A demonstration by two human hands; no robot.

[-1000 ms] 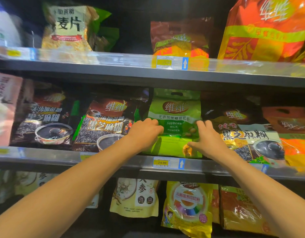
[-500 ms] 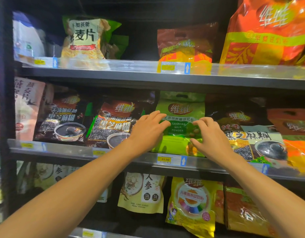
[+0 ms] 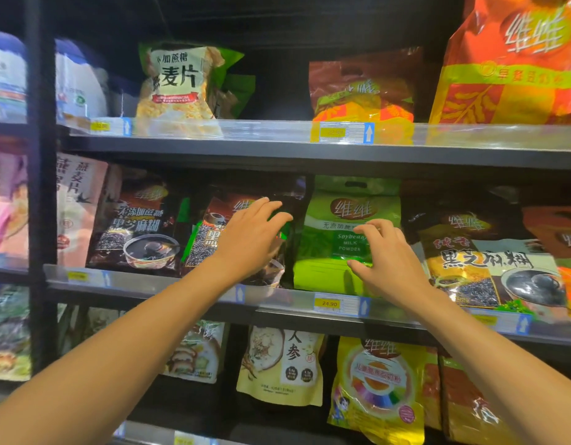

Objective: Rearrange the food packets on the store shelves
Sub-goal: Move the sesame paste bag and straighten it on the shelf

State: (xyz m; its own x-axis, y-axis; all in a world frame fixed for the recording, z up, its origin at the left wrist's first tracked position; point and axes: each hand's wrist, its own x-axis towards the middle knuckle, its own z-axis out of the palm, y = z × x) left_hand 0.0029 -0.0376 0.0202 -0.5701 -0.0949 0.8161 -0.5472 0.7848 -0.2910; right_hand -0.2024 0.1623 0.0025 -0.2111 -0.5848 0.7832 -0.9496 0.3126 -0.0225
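Centre frame: left hand (image 3: 252, 239) and right hand (image 3: 387, 258), both spread open, empty, poised at the green soybean packet (image 3: 329, 248). No packet is lifted off the middle shelf (image 3: 149, 281); rearrangement judged unfinished.

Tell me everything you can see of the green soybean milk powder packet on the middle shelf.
The green packet is a glossy plastic pouch: light green, a red oval logo, a darker panel reading Soybean Milk Powder, a punched handle slot in its top. It stands upright on the middle shelf above the 24.90 price tag. The right hand spreads its fingers over its front right part; contact looks likely. The left hand is off it, over the dark sesame packet beside it.
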